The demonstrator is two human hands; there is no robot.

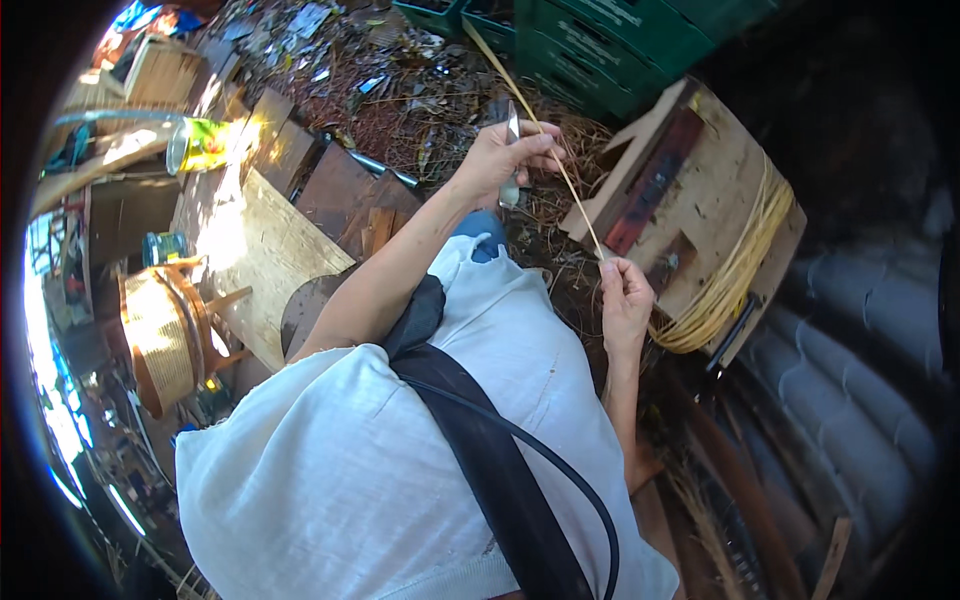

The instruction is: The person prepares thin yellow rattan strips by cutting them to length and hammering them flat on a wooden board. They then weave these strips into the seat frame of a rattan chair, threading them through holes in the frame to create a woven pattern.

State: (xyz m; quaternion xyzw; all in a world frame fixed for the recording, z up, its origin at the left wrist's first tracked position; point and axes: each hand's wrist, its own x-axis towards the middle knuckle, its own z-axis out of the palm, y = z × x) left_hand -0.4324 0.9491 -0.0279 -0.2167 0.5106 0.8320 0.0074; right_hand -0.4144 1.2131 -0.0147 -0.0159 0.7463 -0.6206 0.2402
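A long, thin pale cane strip (575,190) runs slantwise between my hands, its far end reaching up toward the green crates. My left hand (505,160) is closed around a knife (513,122), whose shiny metal shows above and below the fingers. The same strip passes at the fingertips of that hand. Nearer to me and to the right, my right hand (627,305) pinches the strip's lower end between thumb and fingers. Just right of it, a loose coil of similar strips (735,275) lies over a wooden box (715,190).
Green plastic crates (600,55) are stacked at the far right. Litter and dry scraps (380,90) cover the ground ahead. To the left are boards (280,260), a woven-sided wooden stool (165,335) and a yellow-green container (200,145). Grey corrugated sheets (850,330) lie at right.
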